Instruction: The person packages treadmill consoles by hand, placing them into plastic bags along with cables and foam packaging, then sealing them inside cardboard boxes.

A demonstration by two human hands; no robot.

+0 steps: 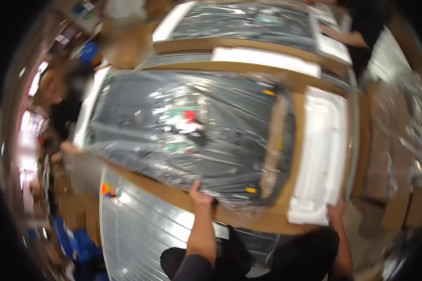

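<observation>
Head view: wrapped panel [187, 126] seemingly between hands.

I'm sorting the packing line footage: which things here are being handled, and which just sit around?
In hand:
- plastic-wrapped dark panel, left hand on its near edge
- white foam end piece, right hand at its corner
- cardboard tray beneath both

Lying about:
- second wrapped panel behind
- roller conveyor

A plastic-wrapped panel [187, 131] lies in a cardboard tray [267, 220] on the roller surface [140, 229]. A foam block [321, 154] sits in the tray at the panel's right. Behind it lies a second wrapped panel [248, 21]. The left hand [199, 194] rests on the panel's near edge, the right hand [335, 213] at the foam's near corner
</observation>
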